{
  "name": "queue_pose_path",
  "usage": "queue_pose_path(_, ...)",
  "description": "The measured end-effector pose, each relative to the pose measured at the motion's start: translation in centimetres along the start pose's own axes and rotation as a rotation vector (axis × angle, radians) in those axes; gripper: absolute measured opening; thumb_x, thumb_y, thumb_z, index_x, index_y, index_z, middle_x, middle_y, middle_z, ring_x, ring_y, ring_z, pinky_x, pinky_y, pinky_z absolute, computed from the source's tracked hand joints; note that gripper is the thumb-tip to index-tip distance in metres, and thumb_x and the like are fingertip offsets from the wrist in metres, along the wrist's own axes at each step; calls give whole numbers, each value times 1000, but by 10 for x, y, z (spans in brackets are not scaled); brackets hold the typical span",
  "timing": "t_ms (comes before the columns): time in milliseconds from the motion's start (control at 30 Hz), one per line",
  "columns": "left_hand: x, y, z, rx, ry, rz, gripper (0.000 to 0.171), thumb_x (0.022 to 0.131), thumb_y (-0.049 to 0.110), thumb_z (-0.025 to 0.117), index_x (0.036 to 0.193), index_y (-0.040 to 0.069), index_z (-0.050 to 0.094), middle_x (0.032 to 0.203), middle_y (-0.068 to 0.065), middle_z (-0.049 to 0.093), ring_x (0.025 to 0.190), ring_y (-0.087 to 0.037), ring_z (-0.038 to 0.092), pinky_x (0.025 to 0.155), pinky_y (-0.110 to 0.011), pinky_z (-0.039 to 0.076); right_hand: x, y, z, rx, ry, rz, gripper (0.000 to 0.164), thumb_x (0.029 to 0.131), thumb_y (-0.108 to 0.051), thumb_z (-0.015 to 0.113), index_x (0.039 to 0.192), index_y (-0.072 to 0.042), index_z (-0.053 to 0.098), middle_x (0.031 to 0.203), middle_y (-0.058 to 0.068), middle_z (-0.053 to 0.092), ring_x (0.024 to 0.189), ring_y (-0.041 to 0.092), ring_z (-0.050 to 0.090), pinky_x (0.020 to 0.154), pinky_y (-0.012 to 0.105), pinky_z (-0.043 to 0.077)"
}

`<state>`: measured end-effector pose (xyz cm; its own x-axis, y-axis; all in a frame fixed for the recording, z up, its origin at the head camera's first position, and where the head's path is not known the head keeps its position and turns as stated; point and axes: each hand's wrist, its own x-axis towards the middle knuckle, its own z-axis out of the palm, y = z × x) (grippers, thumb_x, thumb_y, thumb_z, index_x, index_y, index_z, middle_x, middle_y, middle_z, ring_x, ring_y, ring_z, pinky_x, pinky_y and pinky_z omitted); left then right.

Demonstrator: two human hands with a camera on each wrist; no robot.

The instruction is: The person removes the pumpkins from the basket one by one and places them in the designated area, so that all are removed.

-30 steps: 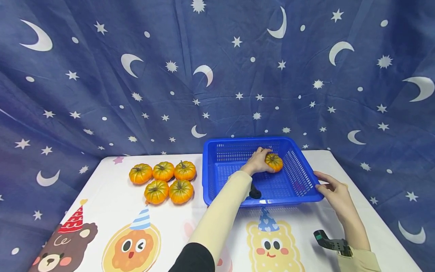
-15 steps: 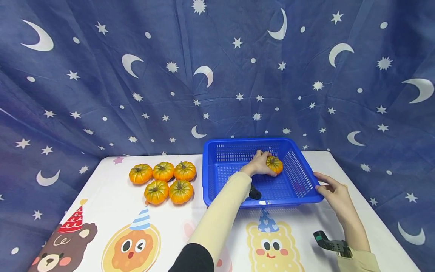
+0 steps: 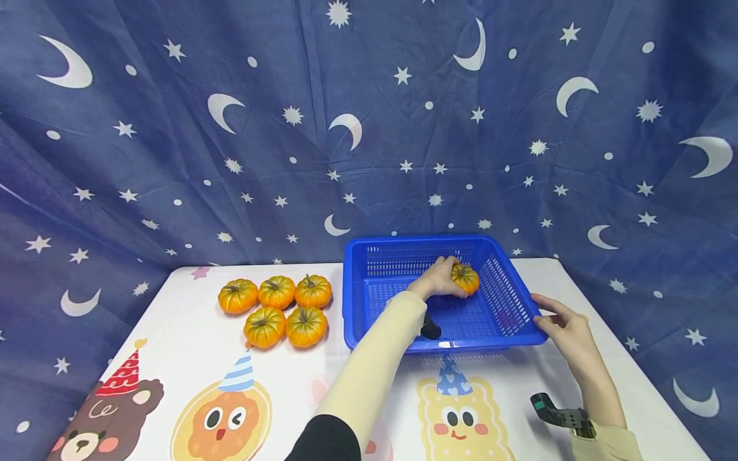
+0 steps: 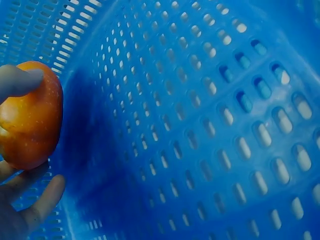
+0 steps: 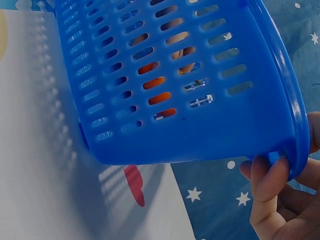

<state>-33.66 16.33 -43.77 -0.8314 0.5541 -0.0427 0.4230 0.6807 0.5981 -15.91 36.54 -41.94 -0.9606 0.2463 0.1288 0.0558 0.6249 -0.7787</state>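
Observation:
A small orange-green pumpkin (image 3: 467,280) is inside the blue plastic basket (image 3: 490,343), near its right wall. My left hand (image 3: 439,279) reaches over the front rim and holds the pumpkin from the left. The left wrist view shows the thumb across the pumpkin (image 4: 37,117) on one side and fingers on the other. My right hand (image 3: 567,325) grips the basket's rim at the front right corner. Fingers curl round that rim in the right wrist view, where orange shows through the slots of the basket wall (image 5: 225,130).
Several more pumpkins (image 3: 306,327) stand close together on the table left of the basket. The white tablecloth (image 3: 300,397) carries cartoon prints. Behind the table hangs a blue curtain (image 3: 380,89) with moons and stars. A wrist camera (image 3: 556,413) sits on the right forearm.
The left hand and its pumpkin have shifted slightly down and nearer in the basket since the first frame. The right hand keeps its place on the rim. The whole view has drifted a little.

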Motion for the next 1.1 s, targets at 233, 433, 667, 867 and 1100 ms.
queue_pose_path(233,-2,2,-6,38,16,12,79,75,35,80,142,17,42,126,-8,50,108,-19,56,92,-30,49,-1,-1,2,-3,-2,8,44,95,-12,52,137,0,50,118,14,60,79,-8,52,66,12,45)
queue_pose_path(433,-9,7,-14,60,30,36,77,74,35,81,140,19,44,125,-7,51,105,-18,56,88,-30,49,-2,-2,3,-15,-2,22,45,95,-14,52,137,1,49,123,22,57,80,-7,52,66,11,44)
queue_pose_path(667,-15,14,-24,89,52,52,78,73,36,82,140,20,45,121,-4,52,102,-16,55,86,-29,50,-2,-2,2,-16,6,19,45,95,-15,51,138,0,49,115,4,59,80,-10,50,67,10,44)
queue_pose_path(867,-22,23,-33,127,59,68,79,72,36,82,141,20,44,123,-4,52,101,-17,56,82,-30,50,-2,-2,2,-16,-1,22,46,96,-18,51,139,-1,48,116,5,59,80,-10,51,67,9,44)
queue_pose_path(1100,-33,33,-44,164,60,93,81,72,38,82,141,20,44,122,-4,53,102,-16,56,82,-30,50,-1,-2,2,-24,-3,17,45,97,-18,49,139,-2,48,125,23,55,80,-11,50,67,7,43)
